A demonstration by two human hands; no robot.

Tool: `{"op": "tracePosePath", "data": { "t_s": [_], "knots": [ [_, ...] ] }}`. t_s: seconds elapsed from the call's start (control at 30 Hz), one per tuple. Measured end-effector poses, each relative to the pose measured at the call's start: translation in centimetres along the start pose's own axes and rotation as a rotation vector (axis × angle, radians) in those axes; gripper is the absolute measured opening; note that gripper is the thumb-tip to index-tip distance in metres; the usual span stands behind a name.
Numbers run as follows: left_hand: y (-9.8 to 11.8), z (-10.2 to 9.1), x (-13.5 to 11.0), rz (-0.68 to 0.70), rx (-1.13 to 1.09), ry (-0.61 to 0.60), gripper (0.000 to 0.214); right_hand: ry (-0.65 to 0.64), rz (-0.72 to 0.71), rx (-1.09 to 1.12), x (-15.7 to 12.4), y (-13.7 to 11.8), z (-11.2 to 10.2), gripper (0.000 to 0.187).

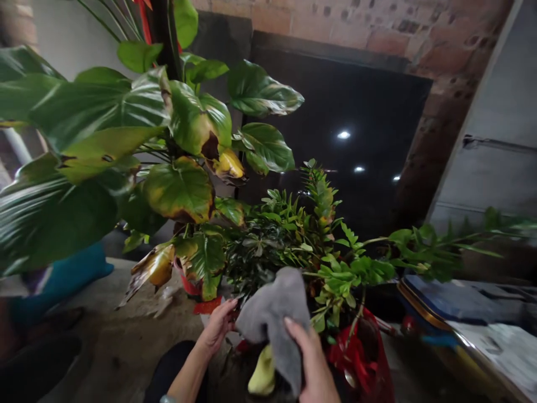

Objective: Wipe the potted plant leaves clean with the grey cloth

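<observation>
A soft grey cloth [274, 310] is gripped in my right hand [312, 358], its thumb pressed over the fabric and its lower end hanging down. My left hand [220, 324] is just left of the cloth, close to the dark green leaves of a bushy plant [255, 252]. Its fingers look slightly curled and apart, with nothing visible in them; the tips lie close to the leaves and cloth edge. Below the grey cloth is a yellow cloth-like piece [262, 372]. Behind my hands, bright green leafy stems [335, 268] rise above a red plastic bag [367, 358].
A tall plant with large, partly browned leaves [180, 187] fills the left side. A dark glossy panel [335, 117] leans on the brick wall [335, 25]. Boxes with a plastic lid [453, 299] stand at right. Someone in blue clothing [71, 277] is at far left.
</observation>
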State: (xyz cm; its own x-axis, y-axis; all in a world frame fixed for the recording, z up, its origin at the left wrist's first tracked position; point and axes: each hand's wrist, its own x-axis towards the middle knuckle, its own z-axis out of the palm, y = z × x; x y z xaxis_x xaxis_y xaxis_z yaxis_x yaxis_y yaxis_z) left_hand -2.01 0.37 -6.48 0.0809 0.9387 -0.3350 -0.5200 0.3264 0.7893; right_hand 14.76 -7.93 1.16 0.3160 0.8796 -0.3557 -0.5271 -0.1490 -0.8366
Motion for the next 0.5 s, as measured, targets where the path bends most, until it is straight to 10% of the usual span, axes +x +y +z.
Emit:
{"op": "tracePosePath", "data": {
  "t_s": [0.17, 0.4, 0.5],
  "knots": [
    [-0.2, 0.9, 0.0, 0.048, 0.036, 0.151, 0.037, 0.110, -0.183, 0.152, 4.0, -5.7, 3.1, 0.035],
    [-0.4, 0.3, 1.5, 0.041, 0.277, 0.221, 0.013, -0.004, 0.147, -0.120, 0.6, 2.5, 0.3, 0.026],
    [-0.7, 0.3, 1.7, 0.042, 0.255, 0.166, 0.013, 0.047, 0.043, -0.092, -0.6, 1.2, -1.2, 0.027]
  ]
}}
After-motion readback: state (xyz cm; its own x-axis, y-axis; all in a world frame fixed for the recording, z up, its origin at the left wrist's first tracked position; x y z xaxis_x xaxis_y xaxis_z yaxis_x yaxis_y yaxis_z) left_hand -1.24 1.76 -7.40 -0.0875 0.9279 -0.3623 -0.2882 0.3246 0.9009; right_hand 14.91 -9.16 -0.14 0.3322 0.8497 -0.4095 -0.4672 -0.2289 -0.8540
